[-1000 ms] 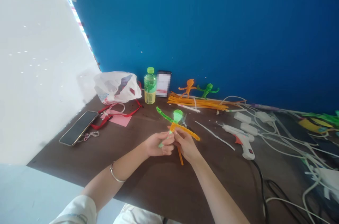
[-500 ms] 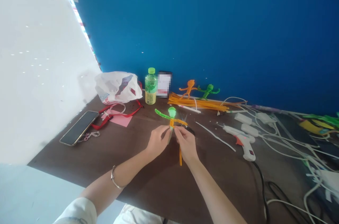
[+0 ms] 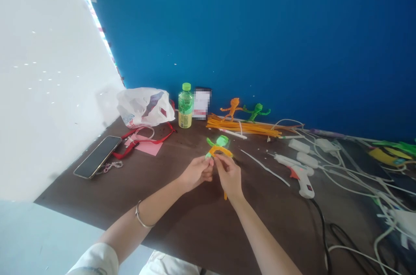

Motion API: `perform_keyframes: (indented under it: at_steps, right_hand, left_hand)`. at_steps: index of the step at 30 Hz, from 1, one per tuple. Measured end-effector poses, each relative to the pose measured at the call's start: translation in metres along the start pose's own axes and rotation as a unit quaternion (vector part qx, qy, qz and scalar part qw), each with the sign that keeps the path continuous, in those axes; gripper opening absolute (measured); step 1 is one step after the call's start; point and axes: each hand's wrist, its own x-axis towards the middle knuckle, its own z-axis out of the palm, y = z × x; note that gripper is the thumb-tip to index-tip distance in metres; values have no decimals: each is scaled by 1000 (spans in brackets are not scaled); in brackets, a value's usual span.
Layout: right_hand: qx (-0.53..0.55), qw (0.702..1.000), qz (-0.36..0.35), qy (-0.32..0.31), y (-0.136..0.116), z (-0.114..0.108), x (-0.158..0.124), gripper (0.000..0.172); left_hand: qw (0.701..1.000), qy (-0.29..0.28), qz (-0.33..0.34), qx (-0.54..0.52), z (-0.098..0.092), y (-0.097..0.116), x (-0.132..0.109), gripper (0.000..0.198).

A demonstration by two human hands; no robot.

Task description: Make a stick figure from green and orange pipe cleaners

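A small pipe-cleaner figure [image 3: 222,141] with a green head and orange and green limbs is held above the table between both hands. My left hand [image 3: 196,173] is closed, with thumb and finger pinching the figure's lower green part. My right hand [image 3: 229,176] pinches the orange pipe cleaner [image 3: 221,150] just beside the left fingertips. A loose orange end hangs down below my right hand. Fingers cover part of the figure's body.
Behind stand a green-capped bottle [image 3: 185,106], a plastic bag [image 3: 146,106], an orange figure [image 3: 232,108] and a green figure [image 3: 257,111] near orange pipe cleaners [image 3: 247,127]. A phone [image 3: 97,156] lies left; a hot glue gun [image 3: 297,173], white pipe cleaner [image 3: 264,167] and tangled cables lie right.
The figure has tilted, its head moving right and slightly down. Its green arm has swung round toward the head, and the orange strand now curves above my fingertips.
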Motion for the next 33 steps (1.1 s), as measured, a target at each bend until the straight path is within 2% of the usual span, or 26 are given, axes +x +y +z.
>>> perform_keyframes:
  at_steps: [2,3,6,8,10,13,16,17,18,20,21,23,25,27,29,31,33]
  right_hand:
    - [22,999,20,-22,0,-1,1,24]
    - [49,997,46,-48,-1,-1,2,26]
    - [159,966,142,-147,-6,0,0,34]
    - [214,942,179,-187,-9,0,-2,35]
    - [237,932,190,-196,-11,-1,-4,31]
    - [251,933,191,-174,-11,-1,-4,24]
    - [251,943,181,-127,-8,0,-3,23]
    - [241,948,173,-110,-7,1,-2,23]
    - [225,956,162,-95,-6,1,-2,24]
    - [177,973,133,-63,-3,1,-1,24]
    - [149,981,119,-47,-1,1,-1,25]
    - [98,990,100,-19,2,0,-1,25]
    - [65,994,92,-4,4,0,-1,26]
    - [49,995,81,0,5,0,-1,26]
    - [56,996,70,-6,5,0,-1,26]
    - [94,993,72,-24,4,0,0,26]
    - [157,982,92,-58,3,-1,1,25]
  left_hand:
    - [991,-59,-57,-102,1,7,-4,22]
    - [984,-66,-81,-147,1,9,-6,23]
    - [964,-47,-138,-221,-2,8,-12,27]
    - [958,-35,-159,-238,-5,5,-14,28]
    - [955,-33,-167,-242,-6,3,-15,28]
    - [958,-50,-172,-225,-3,4,-12,27]
    - [974,-72,-165,-134,3,4,-7,25]
    - [985,-59,-136,-84,5,2,-5,27]
    - [996,-22,-85,-31,6,-1,-4,28]
    - [992,77,7,101,7,-7,-3,28]
    - [974,127,55,181,6,-10,-4,31]
    - [919,172,152,321,4,-12,-6,26]
    - [876,173,211,397,0,-11,-7,19]
    - [862,172,233,417,-2,-7,-7,13]
    - [876,178,221,391,-3,-4,-5,14]
    - [920,160,175,312,-4,0,-1,21]
    - [974,98,94,180,-5,3,1,24]
